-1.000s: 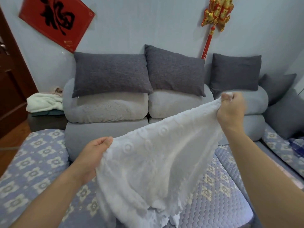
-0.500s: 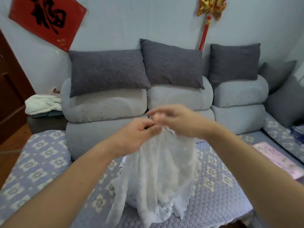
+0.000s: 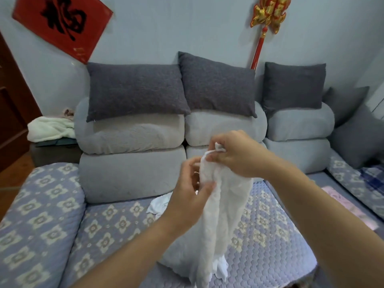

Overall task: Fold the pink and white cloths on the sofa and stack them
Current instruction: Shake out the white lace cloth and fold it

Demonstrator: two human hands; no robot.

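The sofa [image 3: 133, 173], w/ its quilted seat cover [image 3: 116, 223], is serving as the work surface, prob. so the cloths can be laid flat & stacked there. The white cloth [image 3: 220, 215] is hanging doubled over the seat, lower end brushing the cover, top corners gathered together, which looks like the first fold in half. The pink cloth [image 3: 349, 204] is lying flat on the seat to the right, untouched. The right hand [image 3: 232, 154] is raised above the seat, fingers curled, pinching the top corners so the cloth is dropping straight. The left hand [image 3: 191, 196] is sitting just below, thumb & fingers nipping the cloth's left edge, prob. to line up the layers.
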